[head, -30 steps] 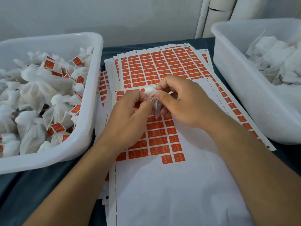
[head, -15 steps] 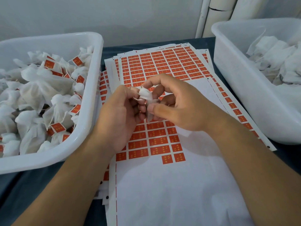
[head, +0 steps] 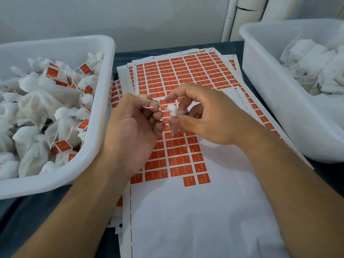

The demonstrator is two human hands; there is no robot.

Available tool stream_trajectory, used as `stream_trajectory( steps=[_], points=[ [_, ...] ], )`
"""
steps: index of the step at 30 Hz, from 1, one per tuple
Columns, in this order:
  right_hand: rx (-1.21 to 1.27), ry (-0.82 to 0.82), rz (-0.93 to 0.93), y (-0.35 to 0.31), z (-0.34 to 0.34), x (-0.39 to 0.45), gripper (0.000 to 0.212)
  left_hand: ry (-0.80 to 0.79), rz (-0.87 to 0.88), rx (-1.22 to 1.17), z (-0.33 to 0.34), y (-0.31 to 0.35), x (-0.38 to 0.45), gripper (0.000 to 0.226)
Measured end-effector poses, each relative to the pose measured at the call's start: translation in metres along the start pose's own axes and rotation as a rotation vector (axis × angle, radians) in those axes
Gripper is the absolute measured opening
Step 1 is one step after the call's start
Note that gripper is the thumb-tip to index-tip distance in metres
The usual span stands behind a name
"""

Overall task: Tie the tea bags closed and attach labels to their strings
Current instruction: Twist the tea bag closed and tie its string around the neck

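I see the left hand [head: 134,125] curled, its grip pinching the string [head: 150,106]. The right hand [head: 202,116] grip pinches the tea bag [head: 172,110], held up over the label sheets [head: 186,75] between the left bin [head: 89,155] and right bin [head: 270,81].

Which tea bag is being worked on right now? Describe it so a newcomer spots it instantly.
Look between the two white tubs, above the orange label sheets. There the tea bag hangs pinched in the right hand, its string held by the left hand. It is the only bag outside a tub.
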State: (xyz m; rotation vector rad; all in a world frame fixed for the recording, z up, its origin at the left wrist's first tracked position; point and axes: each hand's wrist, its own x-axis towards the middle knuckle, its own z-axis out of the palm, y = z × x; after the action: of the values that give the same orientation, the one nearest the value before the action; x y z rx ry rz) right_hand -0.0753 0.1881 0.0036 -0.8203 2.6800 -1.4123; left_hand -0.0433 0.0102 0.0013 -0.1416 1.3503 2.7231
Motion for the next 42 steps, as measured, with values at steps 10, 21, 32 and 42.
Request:
stream_trajectory(
  steps=[10,21,32,42],
  points=[
    [-0.013,0.02,0.116,0.013,0.001,0.005,0.026,0.191,0.023,0.361,-0.006,-0.005,0.002,0.01],
    [-0.168,-0.143,0.346,0.003,-0.011,0.008,0.033,-0.283,0.483,1.498,-0.026,-0.005,-0.108,0.022],
    [-0.396,-0.124,0.335,-0.023,-0.023,-0.061,0.059,-0.778,0.896,2.275,-0.075,-0.038,-0.174,0.061],
    [-0.33,-0.206,0.31,-0.022,-0.021,-0.12,0.044,-0.044,0.577,1.443,-0.08,-0.009,-0.182,0.055]
  ],
)
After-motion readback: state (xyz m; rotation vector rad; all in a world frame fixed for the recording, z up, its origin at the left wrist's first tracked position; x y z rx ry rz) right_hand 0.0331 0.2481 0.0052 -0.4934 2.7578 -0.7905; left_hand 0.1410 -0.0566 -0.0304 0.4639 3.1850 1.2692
